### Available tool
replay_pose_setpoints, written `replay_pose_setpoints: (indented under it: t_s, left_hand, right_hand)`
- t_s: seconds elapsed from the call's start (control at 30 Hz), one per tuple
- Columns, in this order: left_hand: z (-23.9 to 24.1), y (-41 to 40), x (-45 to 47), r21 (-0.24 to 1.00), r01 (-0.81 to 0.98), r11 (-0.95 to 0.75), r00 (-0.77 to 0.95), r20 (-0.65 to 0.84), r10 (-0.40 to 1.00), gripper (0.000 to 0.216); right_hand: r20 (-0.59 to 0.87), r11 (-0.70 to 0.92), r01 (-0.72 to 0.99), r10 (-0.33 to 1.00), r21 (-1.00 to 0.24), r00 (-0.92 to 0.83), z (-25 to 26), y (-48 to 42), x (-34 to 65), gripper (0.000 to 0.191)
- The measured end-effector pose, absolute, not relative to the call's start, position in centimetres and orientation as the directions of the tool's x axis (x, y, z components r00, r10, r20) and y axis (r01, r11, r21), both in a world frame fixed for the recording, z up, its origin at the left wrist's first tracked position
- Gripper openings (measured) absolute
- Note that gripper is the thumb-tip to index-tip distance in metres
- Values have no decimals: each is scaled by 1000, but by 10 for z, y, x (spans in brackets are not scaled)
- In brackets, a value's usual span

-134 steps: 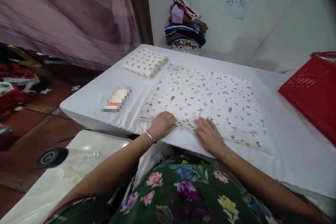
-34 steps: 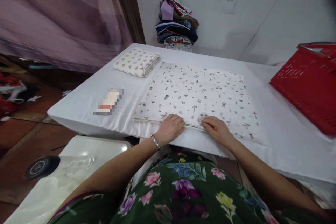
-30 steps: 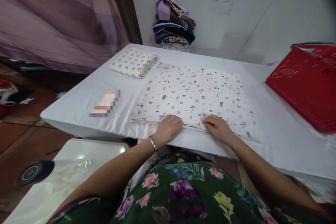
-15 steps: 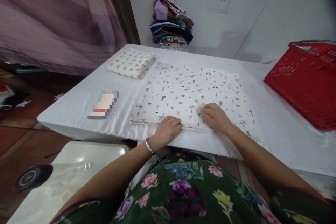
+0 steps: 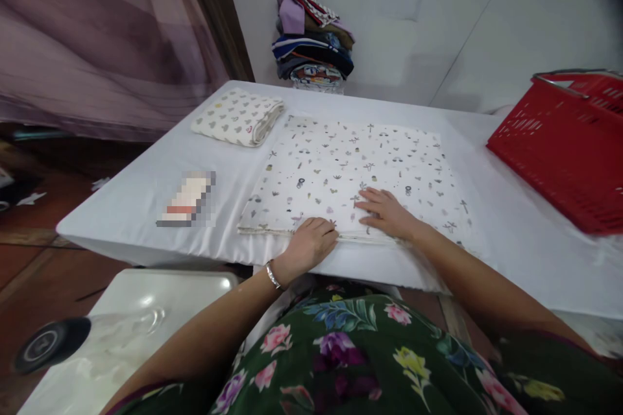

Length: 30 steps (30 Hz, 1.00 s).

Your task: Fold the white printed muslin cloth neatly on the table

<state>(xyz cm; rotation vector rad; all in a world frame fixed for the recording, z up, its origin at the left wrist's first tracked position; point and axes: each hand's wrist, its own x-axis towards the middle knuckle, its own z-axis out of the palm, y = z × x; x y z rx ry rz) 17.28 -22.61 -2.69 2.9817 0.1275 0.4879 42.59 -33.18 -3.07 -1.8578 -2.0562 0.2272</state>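
A white cloth (image 5: pixel 331 162) with small palm, rainbow and animal prints lies spread and folded in layers on the table. At its near edge rests my left hand (image 5: pixel 311 245), palm down, fingers close together on the fabric and slightly bent; a silver bracelet circles that wrist. My right hand (image 5: pixel 387 213) lies on the cloth's near half, right of the left hand, with its fingers spread flat. Neither hand grips anything that I can see. Left of the cloth, a folded cream cloth (image 5: pixel 236 118) with grey motifs sits near the table's far left corner.
The table has a white cover (image 5: pixel 121 198). A blurred-out flat object (image 5: pixel 187 200) lies on its left side. A red plastic basket (image 5: pixel 564 149) stands at the right. Stacked folded clothes (image 5: pixel 314 42) rise behind the far edge. A white plastic surface (image 5: pixel 165 292) is below left.
My right hand has shifted slightly left over the cloth, and its fingers are now spread flat. My left hand stays at the near edge. The view has tilted a little.
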Motion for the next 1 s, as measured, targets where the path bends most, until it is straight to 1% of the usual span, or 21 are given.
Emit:
replay_pose_setpoints:
  t_s: [0.1,0.2,0.27,0.37,0.53,0.7,0.9,1.0]
  left_hand:
    - [-28,-225,172,139,71,-988,941,320,113,14]
    - [-29,-224,173,148,76,-986,931,343,123,15]
    - [-30,-224,173,152,75,-986,922,367,127,15]
    - [-31,-222,174,162,67,-985,909,397,127,15]
    - [-31,-219,175,170,74,-983,913,385,135,16]
    - [-31,-217,176,177,65,-982,906,403,133,17]
    - [-29,-216,177,207,66,-976,907,394,145,18]
    - [-28,-216,177,212,79,-974,914,375,155,17]
  right_hand:
    - [236,-28,929,964,-369,123,-26,-358,452,32]
    - [344,-202,870,860,-450,377,-20,-394,470,24]
    - [355,-260,841,818,-474,452,-17,-421,474,22]
    - [320,-247,860,853,-447,411,-12,-458,468,20]
    - [334,-182,887,879,-425,340,-7,-488,447,18]
    - [291,-95,930,934,-354,206,-6,-477,434,22]
    - [288,-87,960,943,-266,165,-9,-460,432,21]
    - [304,-82,963,939,-255,161,-14,-456,432,20]
